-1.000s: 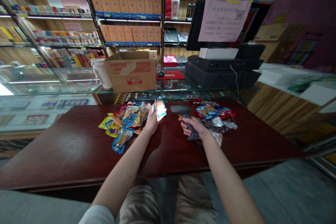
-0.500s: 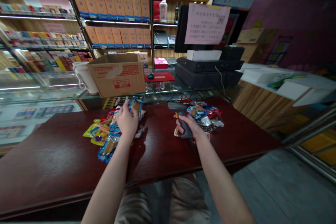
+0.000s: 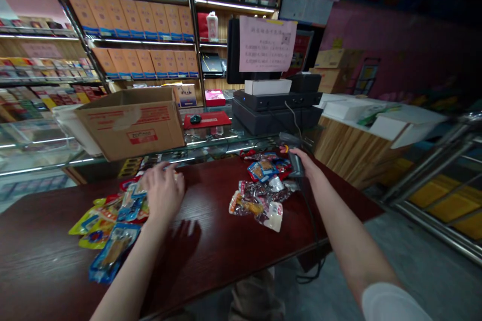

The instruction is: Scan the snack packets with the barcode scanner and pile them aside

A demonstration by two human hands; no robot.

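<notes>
My left hand rests open, fingers spread, on the dark red wooden counter, holding nothing I can see. Beside it lies a heap of bright vacuum-sealed snack packets in yellow and blue. My right hand is wrapped around the grip of a black corded handheld barcode scanner, near the counter's far edge. A second heap of foil snack packets lies just below and left of that hand.
Behind the counter stands a glass display case carrying an open cardboard box, a black cash register terminal and a mouse on a red mat. The scanner's cable trails off the counter's right edge. Stocked shelves fill the background.
My left hand has let go of the blue packet and now lies flat by the left heap. My right hand has carried the scanner farther back and right, and the view has swung and tilted.
</notes>
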